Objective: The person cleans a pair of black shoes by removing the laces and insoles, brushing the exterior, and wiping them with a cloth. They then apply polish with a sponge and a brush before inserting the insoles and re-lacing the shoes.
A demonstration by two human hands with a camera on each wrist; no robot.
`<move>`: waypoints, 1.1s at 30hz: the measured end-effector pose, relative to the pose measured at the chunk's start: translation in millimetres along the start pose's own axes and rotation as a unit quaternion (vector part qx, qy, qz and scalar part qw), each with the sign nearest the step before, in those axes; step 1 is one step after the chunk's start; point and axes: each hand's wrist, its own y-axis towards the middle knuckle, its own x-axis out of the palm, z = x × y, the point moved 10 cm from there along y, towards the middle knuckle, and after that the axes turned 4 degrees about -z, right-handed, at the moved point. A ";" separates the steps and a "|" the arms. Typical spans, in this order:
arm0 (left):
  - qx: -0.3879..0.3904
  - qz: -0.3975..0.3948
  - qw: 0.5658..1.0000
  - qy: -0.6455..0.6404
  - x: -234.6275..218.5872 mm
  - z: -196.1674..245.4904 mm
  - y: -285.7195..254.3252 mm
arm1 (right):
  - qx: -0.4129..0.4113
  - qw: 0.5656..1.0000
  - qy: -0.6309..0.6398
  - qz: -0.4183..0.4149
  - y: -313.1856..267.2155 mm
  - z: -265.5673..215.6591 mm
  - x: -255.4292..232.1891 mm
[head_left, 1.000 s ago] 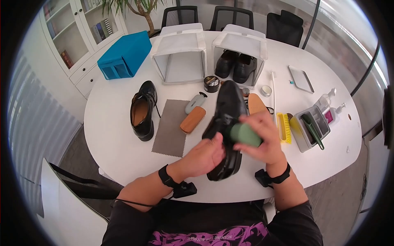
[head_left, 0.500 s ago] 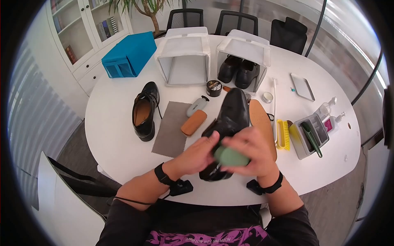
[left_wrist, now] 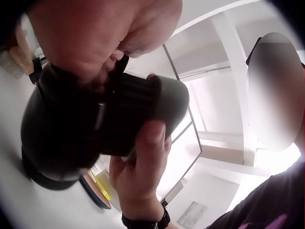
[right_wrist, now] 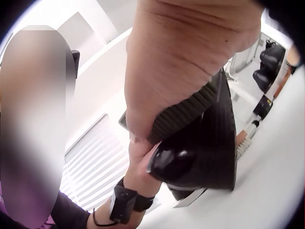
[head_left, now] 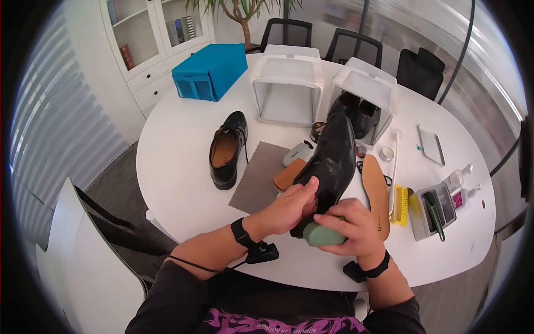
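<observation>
A black leather shoe (head_left: 332, 161) is held above the table, toe pointing away. My left hand (head_left: 292, 209) grips it around its opening, thumb on top. In my right hand (head_left: 352, 227) is a green-backed brush (head_left: 323, 235), fingers curled round it; the dark bristles (right_wrist: 183, 112) lie against the heel end of the shoe in the right wrist view. The left wrist view also shows the brush (left_wrist: 172, 98) against the dark shoe (left_wrist: 62, 119). Another black shoe (head_left: 227, 151) with laces stands at the left.
Around lie a grey cloth (head_left: 257, 178), a brown block (head_left: 288, 175), an insole (head_left: 375, 192), a yellow brush (head_left: 400, 205) and a grey caddy (head_left: 424, 218). Farther back are a blue box (head_left: 210, 71) and two white-framed boxes (head_left: 286, 75), one holding black shoes.
The brush has moved back along the held shoe to its heel end. The head view has turned left, so the table's things appear farther right. Both hands keep their holds.
</observation>
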 end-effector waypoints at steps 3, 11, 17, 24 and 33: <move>-0.013 0.110 0.994 -0.024 25.8 11.3 -6.3 | 0.037 0.996 -0.043 0.065 -3.4 13.8 -10.8; -0.007 0.063 0.998 -0.027 11.1 -16.2 1.7 | 0.058 0.995 -0.023 0.082 -5.6 11.6 -22.2; 0.099 0.014 0.983 -0.156 29.0 38.9 -3.0 | 0.056 0.994 -0.028 0.085 -0.1 18.9 -12.6; 0.050 -0.071 0.987 -0.133 35.8 13.8 -7.5 | 0.080 0.989 -0.025 0.120 -16.9 22.6 -13.0; 0.240 -0.141 0.911 -0.305 3.2 103.0 -16.4 | 0.077 0.994 -0.078 0.024 -5.4 15.9 11.6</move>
